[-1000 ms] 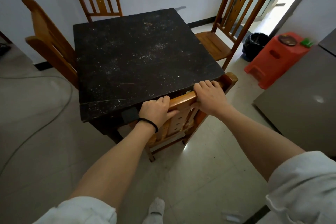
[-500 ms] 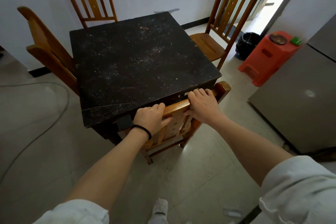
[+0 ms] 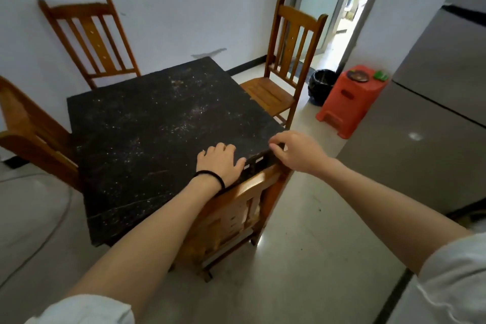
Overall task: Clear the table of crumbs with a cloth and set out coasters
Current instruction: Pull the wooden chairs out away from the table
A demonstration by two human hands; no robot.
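Note:
A square black table (image 3: 147,139) is dusted with pale crumbs (image 3: 194,113), thickest toward its far right. A wooden chair (image 3: 236,213) is tucked under its near side. My left hand (image 3: 221,163), with a black band on the wrist, rests palm down on the tabletop at the near edge, its thumb lying over the rim. At the table's near right corner, my right hand (image 3: 299,152) touches the edge with loosely bent fingertips. Neither hand holds anything. No cloth or coaster is in view.
Wooden chairs stand at the far side (image 3: 94,39), the right side (image 3: 284,60) and the left side (image 3: 29,134). A red plastic stool (image 3: 349,100) and a black bin (image 3: 322,84) sit by the doorway. A grey fridge (image 3: 434,126) is on the right. A cable (image 3: 52,231) lies on the floor.
Both hands have let go of the near chair's top rail and moved up to the table's edge. The chair sits further under the table. My view has lifted.

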